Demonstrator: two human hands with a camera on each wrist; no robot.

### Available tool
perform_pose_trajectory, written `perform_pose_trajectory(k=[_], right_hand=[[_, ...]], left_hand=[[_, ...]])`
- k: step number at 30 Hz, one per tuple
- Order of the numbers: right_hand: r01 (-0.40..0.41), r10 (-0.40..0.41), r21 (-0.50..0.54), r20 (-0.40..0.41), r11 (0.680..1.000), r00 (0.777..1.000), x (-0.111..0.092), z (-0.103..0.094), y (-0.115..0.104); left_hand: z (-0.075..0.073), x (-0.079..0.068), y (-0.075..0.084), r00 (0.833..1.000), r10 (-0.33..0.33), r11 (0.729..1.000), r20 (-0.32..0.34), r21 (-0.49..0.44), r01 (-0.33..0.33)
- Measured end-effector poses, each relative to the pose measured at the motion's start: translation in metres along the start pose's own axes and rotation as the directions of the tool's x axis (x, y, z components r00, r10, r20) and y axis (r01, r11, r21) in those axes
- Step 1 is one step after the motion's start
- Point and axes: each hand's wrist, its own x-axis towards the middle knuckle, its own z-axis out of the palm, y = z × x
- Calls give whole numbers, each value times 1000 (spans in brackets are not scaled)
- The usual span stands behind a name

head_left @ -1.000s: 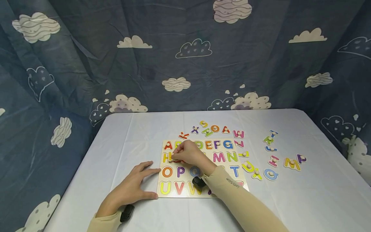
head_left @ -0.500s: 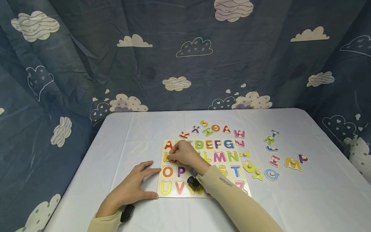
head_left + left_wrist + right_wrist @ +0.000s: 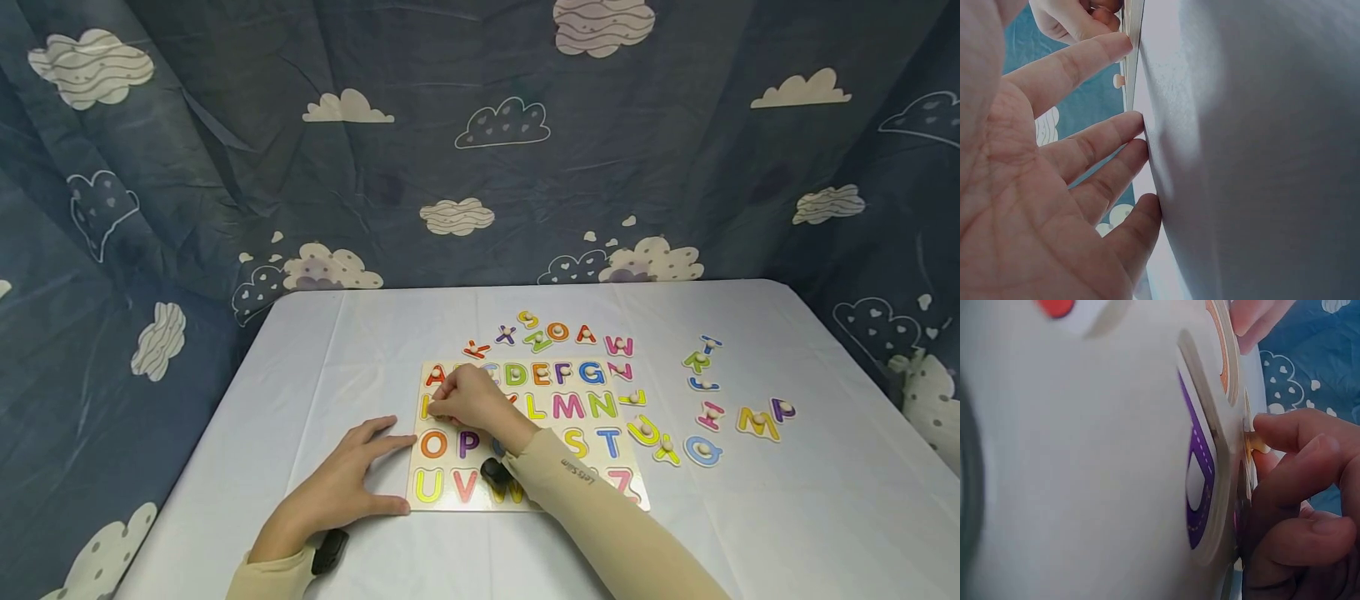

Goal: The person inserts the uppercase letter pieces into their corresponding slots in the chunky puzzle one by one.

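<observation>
A white wooden alphabet puzzle board (image 3: 450,462) lies on the table. My right hand (image 3: 476,404) is over its left part, at the H place in the second row. There its thumb and finger pinch the small wooden knob (image 3: 1260,442) of a letter piece with a yellowish edge; the fingers hide most of the letter. My left hand (image 3: 341,475) rests on the cloth with fingers spread, index fingertip and thumb at the board's left edge. Knobbed pieces such as the D (image 3: 515,374) and G (image 3: 591,372) sit in the top row.
Loose knobbed letters lie behind the board, among them a red K (image 3: 476,350) and an orange O (image 3: 557,332). More lie to its right, such as a blue Q (image 3: 702,451), a yellow M (image 3: 758,423) and a purple P (image 3: 783,409). Cloud-print fabric (image 3: 390,183) hangs behind the table.
My right hand has shifted a little left across the board to the H place, still pinching the piece. The left hand stays where it was.
</observation>
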Motion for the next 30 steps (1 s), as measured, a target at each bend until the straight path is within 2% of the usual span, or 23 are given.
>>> perform_pose_trajectory(k=[8,17,23,30], right_hand=[[-7,7,-11,5,1000,1000,-1,-3,1],[-12,11,23,21,1000,1000,-8,-15,9],[-6,6,69,-6,998,1000,-17,-31,18],[-47,50,58,-53,997,997,-32,-60,31]], left_hand=[[1,2,0,1000,-6,1000,8,-3,6],[0,1,2,999,-27,1000,23,-2,27],[0,1,3,998,-47,999,29,4,46],[1,2,5,997,-67,998,28,7,67]])
